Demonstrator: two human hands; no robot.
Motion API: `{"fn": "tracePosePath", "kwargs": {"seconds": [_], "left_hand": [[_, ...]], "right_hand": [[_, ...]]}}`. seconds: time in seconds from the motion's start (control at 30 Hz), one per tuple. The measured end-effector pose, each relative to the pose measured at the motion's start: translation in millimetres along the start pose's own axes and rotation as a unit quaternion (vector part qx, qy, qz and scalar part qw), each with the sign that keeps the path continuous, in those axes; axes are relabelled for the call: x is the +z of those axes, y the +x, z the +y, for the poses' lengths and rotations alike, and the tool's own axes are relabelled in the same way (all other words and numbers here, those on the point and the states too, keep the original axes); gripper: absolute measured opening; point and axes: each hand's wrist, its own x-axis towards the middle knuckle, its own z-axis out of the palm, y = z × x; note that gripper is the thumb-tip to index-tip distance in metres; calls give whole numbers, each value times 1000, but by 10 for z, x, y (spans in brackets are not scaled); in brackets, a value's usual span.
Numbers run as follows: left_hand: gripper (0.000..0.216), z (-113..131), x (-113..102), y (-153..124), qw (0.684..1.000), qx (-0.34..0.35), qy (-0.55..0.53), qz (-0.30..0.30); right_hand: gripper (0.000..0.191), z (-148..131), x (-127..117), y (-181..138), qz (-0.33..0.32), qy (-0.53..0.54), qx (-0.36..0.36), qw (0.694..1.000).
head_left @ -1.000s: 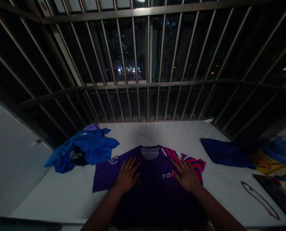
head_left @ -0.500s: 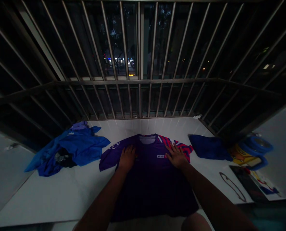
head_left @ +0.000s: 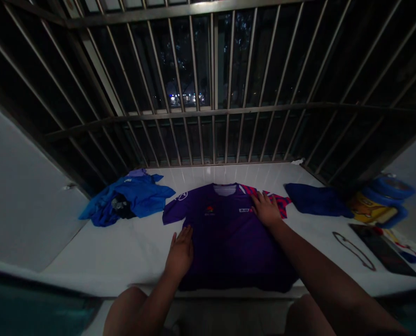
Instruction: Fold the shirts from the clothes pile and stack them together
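Ledge: white and a little shiny, this ledge [head_left: 123,247] lies under the shirt [head_left: 225,233] and extends to both sides of it.
Room: dim; metal bars [head_left: 213,112] stand beyond the shirt, before a dark window with small lights outside.
Shirt: purple, spread flat, collar toward the bars.
Left hand [head_left: 179,252]: flat at the shirt's left side, below the sleeve, fingers close together.
Right hand [head_left: 266,210]: flat on the shirt's right shoulder, fingers slightly spread.
Left of shirt: a blue clothes pile [head_left: 141,200].
Right of shirt: a dark blue cloth [head_left: 316,200]; nearer the person, a thin loop [head_left: 355,252].
Hidden: the right hand covers part of the red pattern.
Cut off: both knees, below the shirt.
Hard to see: the shirt's lower part, very dark; its print, too small for reading.
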Motion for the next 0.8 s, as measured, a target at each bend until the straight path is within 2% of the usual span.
{"fn": "tracePosePath", "kwargs": {"seconds": [0.13, 0.23, 0.33, 0.43, 0.57, 0.7, 0.8], "left_hand": [[56, 77, -66, 33, 1000, -8, -28, 4], [54, 55, -47, 32, 998, -11, -48, 27], [49, -7, -11, 46, 996, -17, -72, 47], [44, -96, 7, 76, 993, -26, -109, 46], [41, -195, 0, 109, 984, -24, -170, 50], [35, -204, -68, 96, 970, -42, -228, 78], [30, -213, -163, 68, 945, -74, -300, 110]], "right_hand": [[51, -439, -102, -689, 40, 22, -17, 999], [51, -621, 58, -1264, 40, 53, -40, 997], [53, -625, 262, -1623, 35, 77, -11, 996], [52, -559, 353, -1741, 61, 113, 8, 992], [53, -542, 308, -1736, 81, 127, 13, 988], [51, -593, 231, -1739, 86, 124, 12, 988], [51, -613, 204, -1752, 89, 124, 16, 988]]}}
